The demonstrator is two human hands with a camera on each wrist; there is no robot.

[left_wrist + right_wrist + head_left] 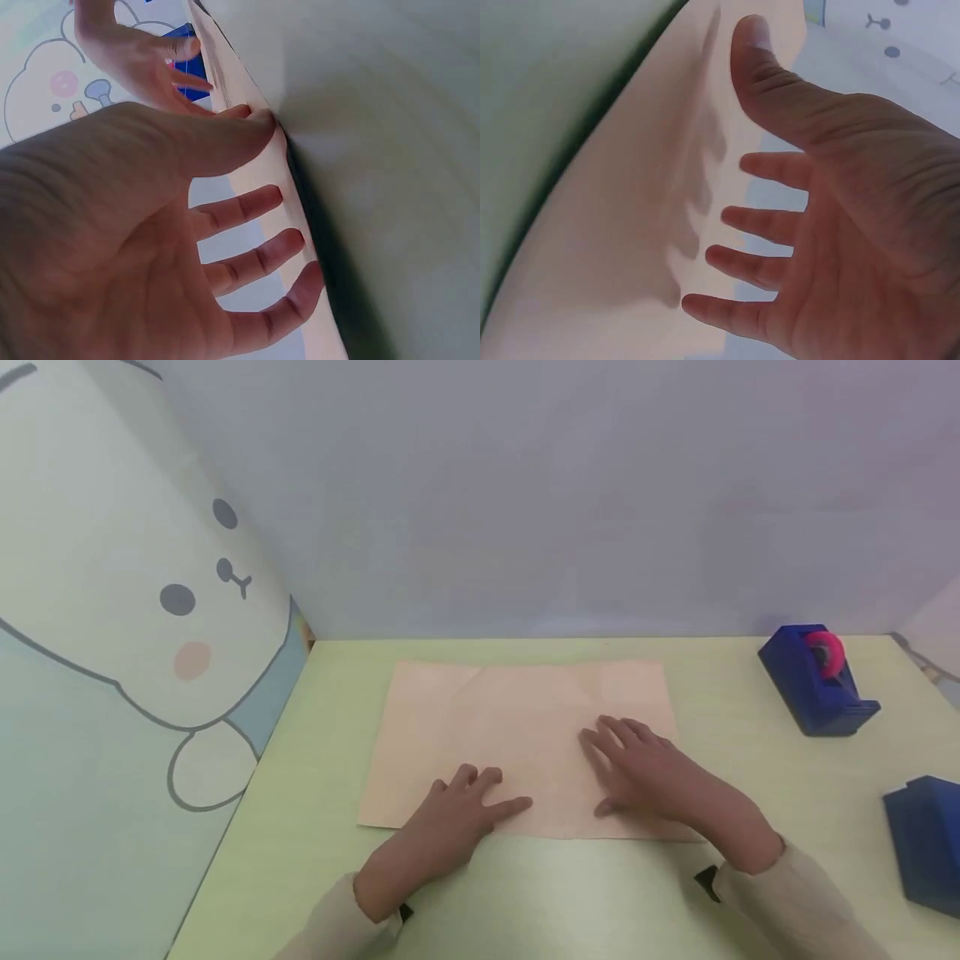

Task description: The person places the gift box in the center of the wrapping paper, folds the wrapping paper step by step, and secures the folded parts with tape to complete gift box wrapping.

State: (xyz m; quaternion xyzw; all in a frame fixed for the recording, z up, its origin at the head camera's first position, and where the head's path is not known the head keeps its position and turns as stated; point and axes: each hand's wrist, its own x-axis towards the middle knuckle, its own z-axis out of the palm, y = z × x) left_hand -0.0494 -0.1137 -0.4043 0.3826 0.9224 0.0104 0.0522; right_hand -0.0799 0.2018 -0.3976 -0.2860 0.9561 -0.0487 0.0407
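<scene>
A peach-coloured sheet of paper [525, 727] lies wide across the table, with faint diagonal creases near its far corners. My left hand [459, 818] is spread over its near edge, left of the middle. In the left wrist view the fingertips [289, 244] rest on the paper and the thumb is right at the edge. Over the right part of the sheet is my right hand [648, 777], fingers spread. The right wrist view shows the fingers [757, 225] straight, with their shadows falling on the paper beside them. Neither hand grips anything.
A blue tape dispenser [813, 689] with a pink roll stands at the table's back right. Another blue object [926, 843] is cut off by the right side of the head view. Behind the pale green table [547, 893] rises a grey wall, and a cartoon-printed panel [135, 635] borders the left.
</scene>
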